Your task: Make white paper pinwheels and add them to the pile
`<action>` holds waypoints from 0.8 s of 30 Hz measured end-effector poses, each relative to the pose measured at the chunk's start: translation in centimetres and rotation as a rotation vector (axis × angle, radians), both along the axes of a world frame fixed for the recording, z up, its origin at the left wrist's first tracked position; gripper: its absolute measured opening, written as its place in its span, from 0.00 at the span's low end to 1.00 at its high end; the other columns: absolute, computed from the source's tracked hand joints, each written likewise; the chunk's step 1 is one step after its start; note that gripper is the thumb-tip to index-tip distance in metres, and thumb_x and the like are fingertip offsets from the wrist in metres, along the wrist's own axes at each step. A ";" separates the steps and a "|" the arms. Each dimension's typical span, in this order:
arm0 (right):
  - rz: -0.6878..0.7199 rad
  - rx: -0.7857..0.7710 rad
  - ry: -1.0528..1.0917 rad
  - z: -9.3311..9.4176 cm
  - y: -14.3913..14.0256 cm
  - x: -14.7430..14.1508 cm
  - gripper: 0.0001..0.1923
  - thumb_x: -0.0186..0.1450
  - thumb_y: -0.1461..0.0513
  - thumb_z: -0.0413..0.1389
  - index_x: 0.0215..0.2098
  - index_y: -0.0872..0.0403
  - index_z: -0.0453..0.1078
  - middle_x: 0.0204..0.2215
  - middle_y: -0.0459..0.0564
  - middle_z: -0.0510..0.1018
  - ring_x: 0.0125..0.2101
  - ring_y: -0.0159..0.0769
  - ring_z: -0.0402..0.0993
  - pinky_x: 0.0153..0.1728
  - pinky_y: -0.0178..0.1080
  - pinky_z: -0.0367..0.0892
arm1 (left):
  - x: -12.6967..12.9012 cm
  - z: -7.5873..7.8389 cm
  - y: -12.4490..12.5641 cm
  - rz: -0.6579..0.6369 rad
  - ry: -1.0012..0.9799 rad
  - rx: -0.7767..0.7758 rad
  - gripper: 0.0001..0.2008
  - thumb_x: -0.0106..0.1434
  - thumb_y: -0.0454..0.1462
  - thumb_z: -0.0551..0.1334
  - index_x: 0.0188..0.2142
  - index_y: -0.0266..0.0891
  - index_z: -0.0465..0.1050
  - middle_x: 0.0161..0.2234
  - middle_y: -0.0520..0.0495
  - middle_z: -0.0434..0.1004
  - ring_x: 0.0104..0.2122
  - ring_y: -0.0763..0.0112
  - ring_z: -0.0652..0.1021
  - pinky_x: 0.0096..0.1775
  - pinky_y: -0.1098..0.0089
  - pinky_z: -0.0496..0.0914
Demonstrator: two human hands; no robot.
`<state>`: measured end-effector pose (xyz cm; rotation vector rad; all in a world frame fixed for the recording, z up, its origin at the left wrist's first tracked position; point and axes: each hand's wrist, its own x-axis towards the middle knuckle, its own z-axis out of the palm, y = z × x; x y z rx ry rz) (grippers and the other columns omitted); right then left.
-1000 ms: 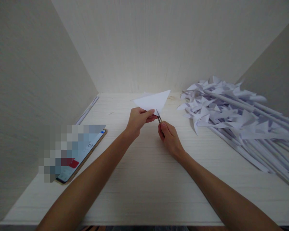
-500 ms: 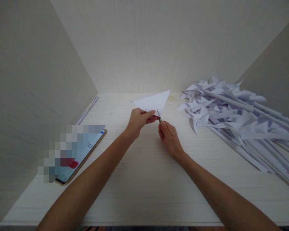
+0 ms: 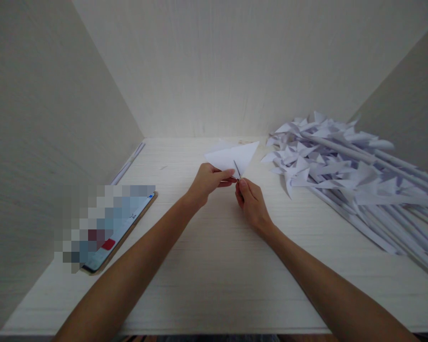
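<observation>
The left hand [image 3: 207, 181] pinches a piece of white paper [image 3: 230, 155] at its near edge, thumb on top and fingers underneath, holding it above the far middle part of the desk [image 3: 217, 280]. The right hand [image 3: 250, 199] is closed around the handles of a small pair of scissors [image 3: 237, 167], just beside the left fingertips. One thin blade lies across the face of the paper, pointing away from the person; how far the other blade stands from it cannot be made out.

Compared with half a second ago, the paper has shifted to the right and a little nearer the person, and its pointed right corner now sits lower. The left hand has moved the same way, closer to the right hand, which has hardly changed place. Less of the metal shows between the right hand and the paper's edge. A paler layer of paper now shows more clearly behind the upper edge of the held piece.

At the left, the phone [image 3: 126, 232] lies where it was, partly covered by a blurred patch; the digit on its screen has changed from 3 to 4. The pile of paper pinwheels [image 3: 306, 164] on the right and the thin white stick [image 3: 129, 163] along the left wall [image 3: 57, 123] are unchanged.
</observation>
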<state>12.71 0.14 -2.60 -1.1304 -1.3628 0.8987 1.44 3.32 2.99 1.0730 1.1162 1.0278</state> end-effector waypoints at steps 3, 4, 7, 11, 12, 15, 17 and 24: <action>-0.002 0.000 0.005 -0.1 0.0 0.0 0.20 0.63 0.49 0.42 0.19 0.51 0.53 0.15 0.41 0.54 0.17 0.28 0.50 0.18 0.34 0.47 | -0.1 0.0 0.1 -0.008 0.010 0.003 0.06 0.45 0.33 0.67 0.20 0.31 0.73 0.19 0.47 0.75 0.23 0.73 0.76 0.33 0.70 0.71; -0.005 -0.001 0.011 -0.1 0.0 -0.1 0.20 0.63 0.49 0.42 0.19 0.51 0.53 0.15 0.41 0.54 0.17 0.28 0.50 0.18 0.34 0.47 | -0.1 0.0 0.1 -0.014 0.011 0.004 0.06 0.45 0.34 0.67 0.20 0.31 0.73 0.19 0.46 0.75 0.23 0.73 0.76 0.33 0.70 0.71; -0.014 0.003 0.028 0.0 0.0 -0.1 0.21 0.63 0.49 0.42 0.18 0.51 0.52 0.16 0.41 0.54 0.18 0.28 0.50 0.18 0.34 0.47 | 0.0 0.1 0.0 -0.041 0.024 0.004 0.06 0.44 0.34 0.67 0.20 0.31 0.73 0.20 0.46 0.75 0.23 0.73 0.75 0.32 0.70 0.71; -0.033 0.009 0.028 0.0 0.1 -0.1 0.21 0.62 0.48 0.42 0.18 0.51 0.52 0.16 0.41 0.54 0.18 0.28 0.50 0.18 0.34 0.47 | 0.1 0.2 -0.3 -0.053 0.064 -0.003 0.04 0.46 0.33 0.65 0.19 0.32 0.72 0.19 0.48 0.74 0.23 0.75 0.74 0.30 0.72 0.70; -0.038 0.010 0.026 0.1 0.0 -0.1 0.22 0.62 0.47 0.42 0.18 0.51 0.53 0.16 0.41 0.55 0.18 0.28 0.50 0.18 0.34 0.47 | 0.2 0.3 -0.3 -0.053 0.068 -0.004 0.04 0.46 0.32 0.65 0.19 0.33 0.72 0.19 0.48 0.74 0.22 0.76 0.73 0.30 0.71 0.70; -0.047 0.004 0.021 0.3 0.0 -0.1 0.22 0.62 0.47 0.42 0.18 0.52 0.53 0.15 0.41 0.55 0.18 0.28 0.51 0.18 0.34 0.47 | 0.2 0.3 -0.4 -0.061 0.073 -0.013 0.04 0.47 0.32 0.64 0.19 0.33 0.72 0.19 0.49 0.73 0.22 0.76 0.72 0.31 0.70 0.69; -0.049 0.003 0.021 0.4 -0.1 -0.2 0.22 0.62 0.47 0.42 0.18 0.51 0.53 0.15 0.41 0.55 0.17 0.28 0.51 0.18 0.34 0.47 | 0.2 0.3 -0.4 -0.069 0.079 -0.018 0.04 0.47 0.32 0.64 0.19 0.33 0.72 0.19 0.49 0.73 0.22 0.76 0.72 0.31 0.70 0.69; -0.058 0.004 0.030 0.2 -0.1 -0.1 0.21 0.63 0.48 0.42 0.18 0.51 0.53 0.15 0.41 0.55 0.18 0.29 0.51 0.19 0.35 0.47 | 0.3 -0.1 -0.4 -0.089 0.070 -0.010 0.04 0.47 0.32 0.64 0.19 0.33 0.72 0.19 0.49 0.73 0.21 0.76 0.72 0.29 0.71 0.69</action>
